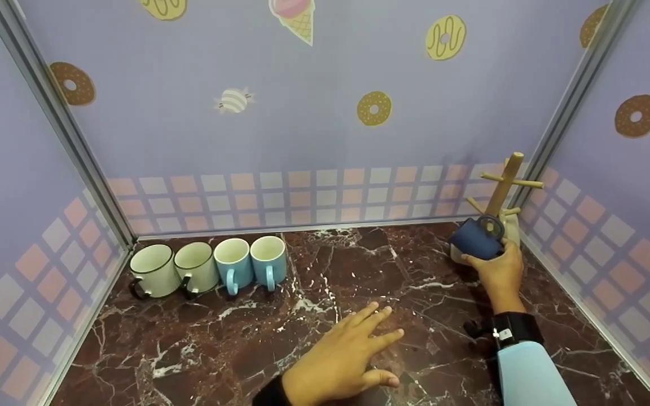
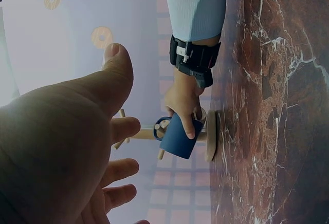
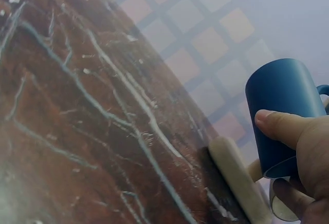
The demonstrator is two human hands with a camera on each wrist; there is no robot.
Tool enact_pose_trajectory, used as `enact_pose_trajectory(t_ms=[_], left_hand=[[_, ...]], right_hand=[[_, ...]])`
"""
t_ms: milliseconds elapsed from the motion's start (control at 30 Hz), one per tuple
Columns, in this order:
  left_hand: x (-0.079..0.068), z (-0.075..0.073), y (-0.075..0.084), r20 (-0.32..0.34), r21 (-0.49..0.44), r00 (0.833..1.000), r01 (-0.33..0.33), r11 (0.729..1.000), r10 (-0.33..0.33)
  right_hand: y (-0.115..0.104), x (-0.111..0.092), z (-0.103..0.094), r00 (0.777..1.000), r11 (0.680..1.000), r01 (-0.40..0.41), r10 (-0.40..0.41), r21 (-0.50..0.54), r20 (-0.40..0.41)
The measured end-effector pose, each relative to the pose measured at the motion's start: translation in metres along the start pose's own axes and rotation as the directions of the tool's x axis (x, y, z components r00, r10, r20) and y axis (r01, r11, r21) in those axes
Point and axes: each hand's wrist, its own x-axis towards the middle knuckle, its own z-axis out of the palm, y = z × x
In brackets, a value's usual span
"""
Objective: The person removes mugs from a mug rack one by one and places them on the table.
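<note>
At the right rear, my right hand [image 1: 503, 273] grips a dark blue mug [image 1: 474, 239] against a wooden mug tree [image 1: 503, 186]. The thumb [image 3: 277, 124] lies along the mug's side, and the mug is tilted with its handle up. A peg end shows inside the handle's loop in the left wrist view; how far the peg goes through cannot be told. Behind the fingers, a pale, rounded cup-like thing [image 3: 282, 203] is mostly hidden. My left hand [image 1: 339, 358] is held over the front middle of the table, fingers spread, holding nothing.
Two white mugs with dark handles [image 1: 156, 273] [image 1: 198, 268] and two light blue mugs [image 1: 233, 262] [image 1: 268, 259] stand in a row at the left rear. Patterned walls [image 1: 325, 135] enclose the marbled tabletop [image 1: 359, 270] at the back and both sides.
</note>
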Motion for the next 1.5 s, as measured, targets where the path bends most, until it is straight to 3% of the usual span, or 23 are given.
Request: enact_pose_trajectory(t_ms=[167,367,633,867,967,1167,1367,1500], left_hand=[[0.000,-0.002,-0.001,-0.009,0.020,1.000,-0.004,1.000,0.004],[-0.002,-0.004,-0.001,-0.043,0.045,0.999,-0.024,0.999,0.026],[-0.005,-0.009,0.000,-0.053,0.079,0.993,-0.098,0.992,0.102],[-0.006,-0.012,0.001,-0.055,0.084,0.995,-0.078,0.993,0.083],[-0.006,-0.013,0.001,-0.073,0.127,0.994,-0.067,0.990,0.076],[-0.005,-0.016,-0.004,-0.140,0.214,0.987,-0.043,0.976,0.074],[-0.005,-0.023,-0.011,-0.215,0.196,0.973,-0.034,0.980,0.077],[-0.005,-0.027,-0.020,-0.227,0.148,0.973,-0.007,0.989,0.040]], right_hand=[[-0.006,-0.004,-0.004,0.999,1.000,-0.006,0.005,0.025,0.037],[-0.019,-0.014,-0.004,0.993,0.991,-0.027,0.011,0.128,0.120],[-0.040,-0.024,-0.001,0.994,0.986,0.006,-0.024,0.165,0.111],[-0.064,-0.033,-0.004,0.984,0.980,-0.023,-0.013,0.198,0.178],[-0.079,-0.036,-0.004,0.975,0.973,-0.055,0.004,0.225,0.220],[-0.113,-0.044,0.004,0.960,0.933,-0.080,-0.023,0.350,0.280],[-0.137,-0.051,0.016,0.944,0.907,-0.048,-0.096,0.419,0.316],[-0.149,-0.058,0.028,0.927,0.867,-0.063,-0.132,0.493,0.351]])
